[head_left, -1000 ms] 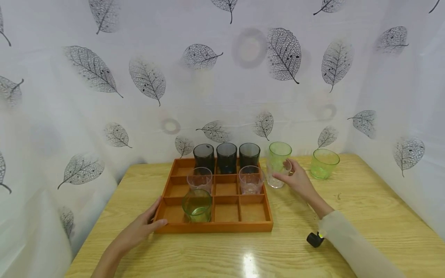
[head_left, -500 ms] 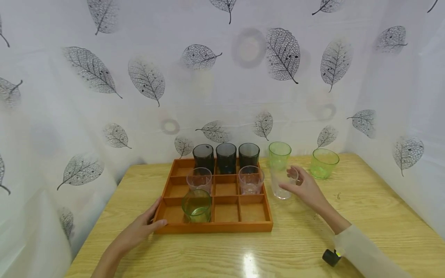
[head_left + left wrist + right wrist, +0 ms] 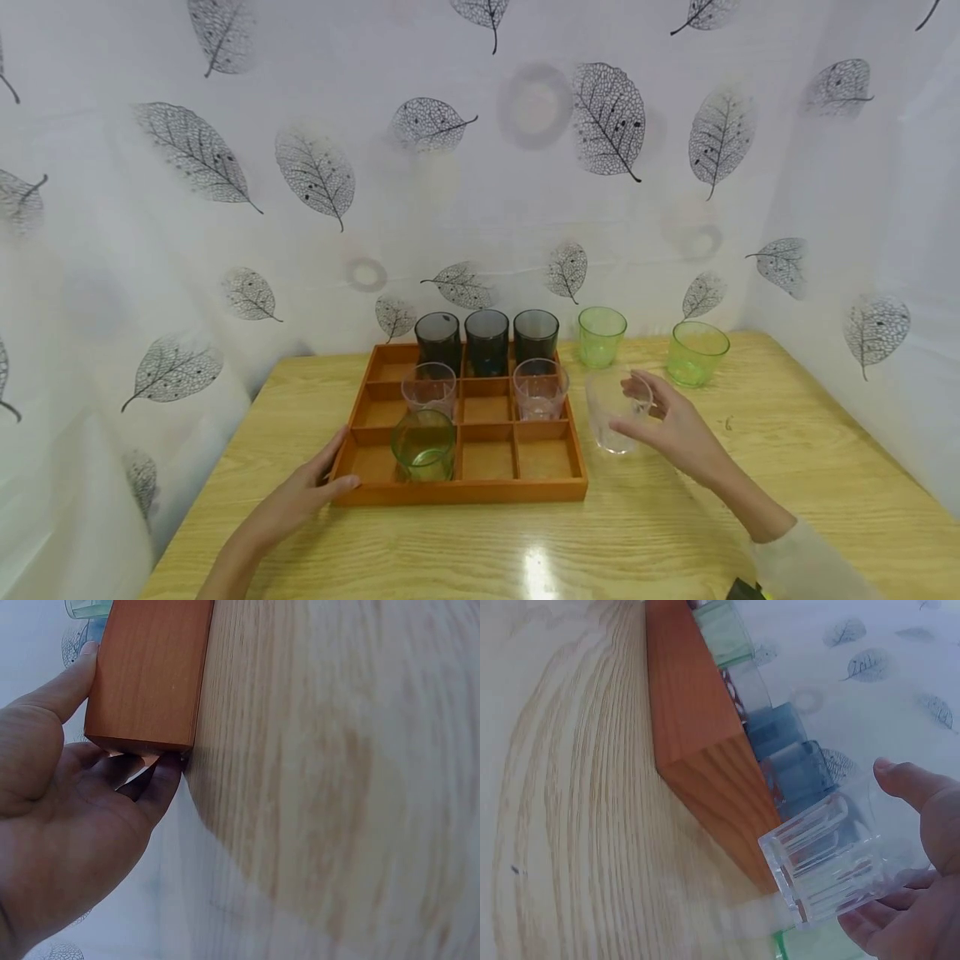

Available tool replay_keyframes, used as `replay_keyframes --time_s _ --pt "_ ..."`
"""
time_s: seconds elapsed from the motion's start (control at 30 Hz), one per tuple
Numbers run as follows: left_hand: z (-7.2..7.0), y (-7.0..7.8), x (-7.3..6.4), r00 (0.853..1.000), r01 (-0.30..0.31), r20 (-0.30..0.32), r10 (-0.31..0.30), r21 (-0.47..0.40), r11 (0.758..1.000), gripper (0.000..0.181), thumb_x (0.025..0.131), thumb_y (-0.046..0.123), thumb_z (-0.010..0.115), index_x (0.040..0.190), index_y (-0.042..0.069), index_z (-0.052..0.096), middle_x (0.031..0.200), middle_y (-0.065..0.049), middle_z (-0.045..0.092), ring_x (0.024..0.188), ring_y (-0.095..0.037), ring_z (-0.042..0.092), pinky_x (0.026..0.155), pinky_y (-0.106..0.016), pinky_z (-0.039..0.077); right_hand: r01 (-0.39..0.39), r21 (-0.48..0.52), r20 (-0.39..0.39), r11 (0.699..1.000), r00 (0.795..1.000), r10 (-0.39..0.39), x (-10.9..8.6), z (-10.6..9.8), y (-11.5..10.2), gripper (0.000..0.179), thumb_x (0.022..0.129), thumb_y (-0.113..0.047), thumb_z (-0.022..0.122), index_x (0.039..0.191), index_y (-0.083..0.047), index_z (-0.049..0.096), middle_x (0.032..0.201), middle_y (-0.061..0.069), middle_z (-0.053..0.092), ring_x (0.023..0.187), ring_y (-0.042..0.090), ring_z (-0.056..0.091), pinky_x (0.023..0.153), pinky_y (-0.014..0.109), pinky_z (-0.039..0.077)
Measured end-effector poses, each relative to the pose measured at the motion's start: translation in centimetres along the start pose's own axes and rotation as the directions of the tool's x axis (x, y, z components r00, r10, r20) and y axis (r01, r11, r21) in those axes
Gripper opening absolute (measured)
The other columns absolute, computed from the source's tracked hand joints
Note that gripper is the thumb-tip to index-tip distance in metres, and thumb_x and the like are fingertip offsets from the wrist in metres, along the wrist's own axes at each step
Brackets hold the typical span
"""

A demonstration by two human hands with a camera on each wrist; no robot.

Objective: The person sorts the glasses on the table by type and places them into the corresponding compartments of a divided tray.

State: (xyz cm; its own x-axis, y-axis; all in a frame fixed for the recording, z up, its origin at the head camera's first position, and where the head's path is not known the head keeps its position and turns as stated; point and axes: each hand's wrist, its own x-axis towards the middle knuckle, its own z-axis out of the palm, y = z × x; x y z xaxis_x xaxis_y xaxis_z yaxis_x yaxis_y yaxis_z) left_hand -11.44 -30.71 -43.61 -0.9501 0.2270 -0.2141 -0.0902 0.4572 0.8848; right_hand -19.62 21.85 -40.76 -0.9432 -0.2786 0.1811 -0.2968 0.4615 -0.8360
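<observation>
My left hand (image 3: 300, 492) holds the front left corner of a divided wooden tray (image 3: 465, 493), its thumb over the rim and its fingers along the side. In the left wrist view the fingers curl at the end of the brown tray wall (image 3: 154, 675). Just right of the tray, my right hand (image 3: 675, 429) grips a clear ribbed glass (image 3: 611, 417) between thumb and fingers. That clear glass (image 3: 825, 859) looks tilted in the right wrist view. Inside the tray stand three dark glasses (image 3: 487, 346), two pale clear glasses (image 3: 541, 396) and a green glass (image 3: 423, 450).
Two light green glasses stand on the table behind my right hand, a nearer-in green glass (image 3: 600, 337) and a wider green glass (image 3: 696, 358). A leaf-print curtain (image 3: 450, 208) closes off the back and sides of the wooden table (image 3: 420, 550).
My right hand has drawn the clear glass toward the front and slightly right, away from the light green glass it overlapped. The left hand and the tray have stayed put.
</observation>
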Motion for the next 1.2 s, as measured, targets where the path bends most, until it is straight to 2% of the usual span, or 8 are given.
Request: replay_keyframes --time_s 0.1,0.23,0.37,0.57,0.7,0.83,0.97,1.2 --pt "0.0 0.1 0.0 1.0 0.005 0.0 -0.005 -0.007 1.0 0.084 0.108 0.031 0.056 0.167 0.015 -0.001 0.171 -0.018 -0.007 0.153 -0.048 0.001 0.119 -0.068 0.016 0.017 -0.013 0.004 1.0 1.0 -0.017 -0.7 0.0 -0.8 0.086 0.094 -0.03 0.079 0.159 0.0 0.032 0.148 0.021 0.053 0.137 0.04 0.047 0.112 0.061 0.035" --pt "0.0 0.2 -0.1 1.0 0.004 0.003 -0.004 -0.011 1.0 0.084 0.109 0.03 0.056 0.167 0.014 -0.002 0.171 -0.018 -0.007 0.153 -0.049 0.001 0.119 -0.068 0.016 0.051 -0.011 0.014 0.999 0.999 -0.051 -1.5 0.1 -1.9 0.082 0.093 -0.026 0.08 0.157 0.0 0.036 0.144 0.018 0.056 0.132 0.038 0.052 0.11 0.032 0.042" --pt "0.0 0.2 0.0 1.0 0.001 0.002 -0.001 -0.001 1.0 0.084 0.109 0.03 0.056 0.167 0.014 -0.002 0.171 -0.02 -0.006 0.152 -0.049 0.005 0.118 -0.067 0.019 0.079 0.019 0.029 0.997 0.996 -0.08 -2.1 0.5 -3.0 0.082 0.091 -0.023 0.082 0.156 0.001 0.037 0.143 0.017 0.058 0.132 0.037 0.053 0.101 0.01 0.037" --pt "0.0 0.1 0.0 1.0 0.0 0.0 0.0 0.003 1.0 0.083 0.109 0.03 0.056 0.167 0.013 -0.001 0.171 -0.021 -0.006 0.152 -0.049 0.005 0.118 -0.066 0.02 0.124 0.05 0.052 0.991 0.991 -0.127 -2.2 1.4 -4.4 0.083 0.09 -0.019 0.083 0.156 0.001 0.037 0.142 0.016 0.059 0.13 0.036 0.055 0.104 0.016 0.04" --pt "0.1 0.1 0.0 1.0 -0.005 -0.003 0.005 0.008 1.0 0.083 0.109 0.03 0.056 0.167 0.012 -0.001 0.171 -0.02 -0.005 0.153 -0.048 0.004 0.119 -0.066 0.019 0.123 0.086 0.081 0.989 0.988 -0.13 -1.9 2.4 -5.2 0.087 0.089 -0.019 0.084 0.157 0.002 0.035 0.143 0.017 0.058 0.131 0.038 0.055 0.11 0.039 0.044" --pt "0.0 0.2 0.0 1.0 -0.005 -0.004 0.005 0.011 1.0 0.084 0.108 0.03 0.056 0.167 0.012 -0.001 0.171 -0.02 -0.005 0.153 -0.049 0.004 0.118 -0.066 0.019 0.116 0.111 0.114 0.987 0.985 -0.128 -1.3 3.7 -5.9 0.091 0.087 -0.022 0.085 0.158 0.002 0.033 0.147 0.019 0.054 0.133 0.042 0.053 0.11 0.06 0.041" --pt "0.0 0.3 0.0 1.0 -0.001 0.0 0.001 -0.004 1.0 0.084 0.109 0.03 0.056 0.167 0.013 -0.001 0.171 -0.019 -0.007 0.153 -0.048 0.001 0.119 -0.068 0.016 0.123 0.135 0.161 0.983 0.976 -0.145 -0.5 5.2 -6.6 0.092 0.086 -0.024 0.087 0.157 0.001 0.034 0.147 0.018 0.054 0.132 0.042 0.054 0.108 0.062 0.042" --pt "0.0 0.2 0.0 1.0 0.005 0.001 -0.005 -0.002 1.0 0.084 0.109 0.03 0.056 0.167 0.013 -0.002 0.171 -0.02 -0.006 0.153 -0.049 0.003 0.118 -0.067 0.019 0.138 0.112 0.23 0.984 0.96 -0.16 1.4 7.3 -8.3 0.093 0.084 -0.029 0.089 0.158 -0.004 0.037 0.14 0.015 0.059 0.123 0.034 0.06 0.1 0.053 0.05"
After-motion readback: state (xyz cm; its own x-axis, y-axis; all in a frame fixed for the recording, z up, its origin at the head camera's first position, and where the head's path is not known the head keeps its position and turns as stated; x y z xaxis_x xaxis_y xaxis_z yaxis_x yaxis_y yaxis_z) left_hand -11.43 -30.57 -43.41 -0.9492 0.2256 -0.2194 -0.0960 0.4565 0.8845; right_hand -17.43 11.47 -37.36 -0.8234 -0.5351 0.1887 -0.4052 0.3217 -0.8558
